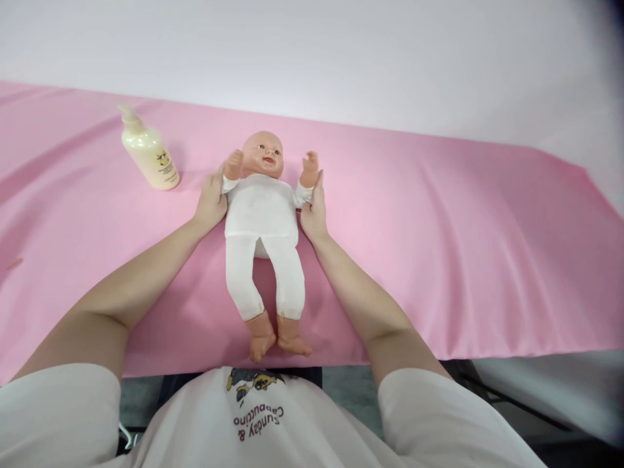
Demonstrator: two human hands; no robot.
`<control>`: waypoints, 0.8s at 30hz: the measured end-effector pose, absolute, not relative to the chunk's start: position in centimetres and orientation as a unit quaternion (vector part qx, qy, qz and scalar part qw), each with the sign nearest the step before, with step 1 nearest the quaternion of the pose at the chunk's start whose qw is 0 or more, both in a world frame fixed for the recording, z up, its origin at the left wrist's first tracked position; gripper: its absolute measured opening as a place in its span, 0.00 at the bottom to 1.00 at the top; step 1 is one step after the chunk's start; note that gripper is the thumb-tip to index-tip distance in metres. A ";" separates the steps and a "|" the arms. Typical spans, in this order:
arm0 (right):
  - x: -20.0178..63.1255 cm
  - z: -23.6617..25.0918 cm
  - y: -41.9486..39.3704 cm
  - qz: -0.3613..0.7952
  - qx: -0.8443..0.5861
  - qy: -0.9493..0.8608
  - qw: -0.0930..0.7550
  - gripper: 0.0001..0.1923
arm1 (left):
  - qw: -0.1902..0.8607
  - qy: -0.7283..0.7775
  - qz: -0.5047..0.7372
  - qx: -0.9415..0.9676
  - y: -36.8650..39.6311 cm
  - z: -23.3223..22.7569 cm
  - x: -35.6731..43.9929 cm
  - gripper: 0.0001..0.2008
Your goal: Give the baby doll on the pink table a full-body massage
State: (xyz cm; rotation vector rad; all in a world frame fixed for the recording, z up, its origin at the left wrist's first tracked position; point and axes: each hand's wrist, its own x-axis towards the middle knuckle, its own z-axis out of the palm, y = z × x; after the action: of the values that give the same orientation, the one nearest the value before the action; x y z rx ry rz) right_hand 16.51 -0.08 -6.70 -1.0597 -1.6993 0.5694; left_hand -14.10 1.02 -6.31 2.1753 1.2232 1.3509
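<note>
A baby doll (pixel 262 208) lies on its back, head away from me, its white body and legs in the middle of the view and its forearms raised. My left hand (pixel 212 199) grips its side at one arm, with the fingers partly hidden behind that arm. On the opposite side, my right hand (pixel 314 211) holds the other arm, fingers extending up along the doll's forearm. The doll's bare feet point towards me, near the front edge of the table.
A pink cloth (pixel 419 260) with soft folds covers the table. Beyond my left hand stands a pale yellow pump bottle (pixel 150 155). A white wall (pixel 312 58) rises behind the table. A small thin object (pixel 13 264) lies at the far left.
</note>
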 end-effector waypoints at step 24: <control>17.3 -8.5 1.8 0.317 -0.460 -0.611 0.560 0.37 | 0.208 0.462 0.516 0.691 2.6 -7.9 -15.0 0.23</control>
State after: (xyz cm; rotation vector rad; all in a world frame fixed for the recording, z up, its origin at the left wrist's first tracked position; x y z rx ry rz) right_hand 17.30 1.81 -8.49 -1.0843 -1.4410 0.7466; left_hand -14.97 2.56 -7.91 1.9226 1.2855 1.4368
